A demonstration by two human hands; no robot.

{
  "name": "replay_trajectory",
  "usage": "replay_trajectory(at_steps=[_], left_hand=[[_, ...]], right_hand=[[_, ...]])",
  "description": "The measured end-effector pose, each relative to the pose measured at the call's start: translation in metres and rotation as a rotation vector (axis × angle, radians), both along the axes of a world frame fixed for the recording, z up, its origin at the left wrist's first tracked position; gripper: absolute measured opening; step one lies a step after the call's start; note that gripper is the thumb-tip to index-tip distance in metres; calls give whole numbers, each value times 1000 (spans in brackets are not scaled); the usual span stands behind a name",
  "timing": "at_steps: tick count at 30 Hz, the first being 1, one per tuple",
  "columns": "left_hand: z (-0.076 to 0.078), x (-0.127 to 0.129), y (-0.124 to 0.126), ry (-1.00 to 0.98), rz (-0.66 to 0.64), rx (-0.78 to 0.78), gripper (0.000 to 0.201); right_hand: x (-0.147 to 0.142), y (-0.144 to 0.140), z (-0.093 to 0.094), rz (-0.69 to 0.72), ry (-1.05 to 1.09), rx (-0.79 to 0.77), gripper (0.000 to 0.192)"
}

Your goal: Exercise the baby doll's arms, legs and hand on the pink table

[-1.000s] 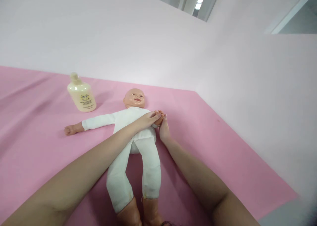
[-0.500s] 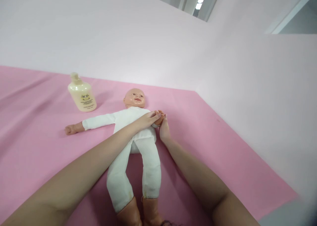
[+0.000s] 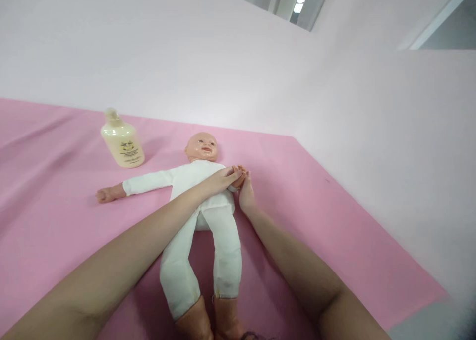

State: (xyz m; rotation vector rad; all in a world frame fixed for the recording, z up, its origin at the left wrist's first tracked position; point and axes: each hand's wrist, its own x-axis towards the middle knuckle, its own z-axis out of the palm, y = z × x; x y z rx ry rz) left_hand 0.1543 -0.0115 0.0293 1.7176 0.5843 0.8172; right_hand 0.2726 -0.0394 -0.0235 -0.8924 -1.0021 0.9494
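Doll (image 3: 203,191) lies face-up at centre frame on the pink counter (image 3: 334,231), head toward the top, legs toward the bottom edge. Your left hand (image 3: 222,180) crosses over its torso; your right hand (image 3: 246,196) comes up beside it. Both hands close around the doll's small hand (image 3: 239,176) just right of the chest, fingers wrapped on it. The doll's other arm stretches toward the left. A cream bottle (image 3: 122,140) stands upper left, apart from the doll.
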Motion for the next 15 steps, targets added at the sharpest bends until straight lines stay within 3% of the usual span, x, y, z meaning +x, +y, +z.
replay_trajectory(at_steps=[15], left_hand=[[-1,0,0,10,10,14,57]], right_hand=[[0,-1,1,4,7,-4,52]])
